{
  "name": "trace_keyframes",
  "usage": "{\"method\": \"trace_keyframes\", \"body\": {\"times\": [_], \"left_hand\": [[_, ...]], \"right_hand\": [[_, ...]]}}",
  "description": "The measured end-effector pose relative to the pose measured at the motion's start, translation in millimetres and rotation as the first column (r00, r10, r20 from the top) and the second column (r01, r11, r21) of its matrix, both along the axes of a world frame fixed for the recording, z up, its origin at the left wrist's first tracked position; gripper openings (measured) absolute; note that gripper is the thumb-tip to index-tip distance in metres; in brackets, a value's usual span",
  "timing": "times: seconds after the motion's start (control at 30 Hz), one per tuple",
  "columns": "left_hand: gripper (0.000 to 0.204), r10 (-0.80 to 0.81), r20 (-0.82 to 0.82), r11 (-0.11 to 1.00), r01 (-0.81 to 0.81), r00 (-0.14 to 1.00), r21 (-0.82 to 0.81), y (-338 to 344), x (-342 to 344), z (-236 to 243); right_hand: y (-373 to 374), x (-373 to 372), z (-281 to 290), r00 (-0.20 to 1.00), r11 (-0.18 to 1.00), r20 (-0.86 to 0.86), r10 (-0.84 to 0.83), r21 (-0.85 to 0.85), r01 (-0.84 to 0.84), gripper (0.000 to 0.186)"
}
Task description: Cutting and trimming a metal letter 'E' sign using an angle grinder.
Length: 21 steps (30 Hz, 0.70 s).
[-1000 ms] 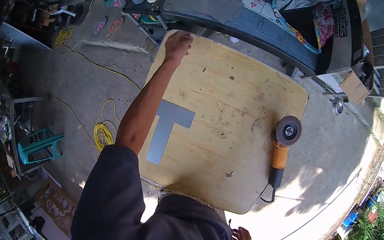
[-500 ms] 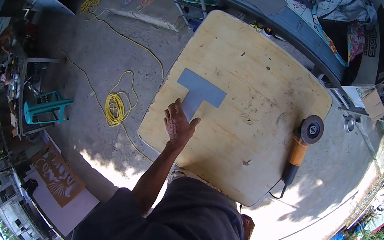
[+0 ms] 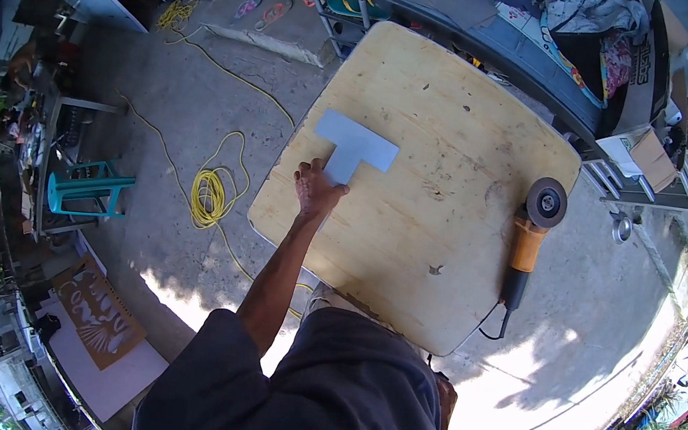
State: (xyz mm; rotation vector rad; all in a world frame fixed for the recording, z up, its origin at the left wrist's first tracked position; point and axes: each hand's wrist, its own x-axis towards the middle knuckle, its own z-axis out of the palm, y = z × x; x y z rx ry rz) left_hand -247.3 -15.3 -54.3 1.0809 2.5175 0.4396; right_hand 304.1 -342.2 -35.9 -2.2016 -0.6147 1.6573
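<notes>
A flat, grey T-shaped plate (image 3: 357, 142) lies on the left part of a wooden tabletop (image 3: 440, 105), its crossbar pointing away from me. My left hand (image 3: 318, 189) is closed on the lower end of its stem, with fingers on the left edge and thumb on the right. Part of the stem is hidden under the hand. Low beside my dark clothing, only a sliver of my right hand (image 3: 442, 403) shows; its fingers are hidden. An orange and black angle grinder (image 3: 527, 242) rests along the tabletop's right edge, disc facing up.
A coiled yellow cord (image 3: 209, 197) runs over the concrete floor left of the table. Beyond it is a teal stool (image 3: 90, 190). A cut-out brown board (image 3: 98, 312) leans at lower left. Behind the table stands a long bench (image 3: 469, 29) with cloths and boxes.
My left hand has closed in on the stem, its fingers more bent around it. The plate looks lighter. The whole view has shifted slightly; the grinder remains on the table's edge.
</notes>
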Motion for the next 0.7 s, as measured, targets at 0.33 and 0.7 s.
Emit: {"method": "trace_keyframes", "body": {"times": [0.33,0.7], "left_hand": [[0.012,-0.173,0.451,0.807,-0.136,0.876,0.575,-37,51,17],[0.019,-0.829,-0.060,0.402,0.665,0.557,0.629,-83,181,45]], "right_hand": [[78,-24,43,0.969,0.975,-0.212,-0.128,0.151,0.162,0.045],[85,-15,25,0.971,0.962,-0.224,-0.087,0.232,0.140,0.036]]}}
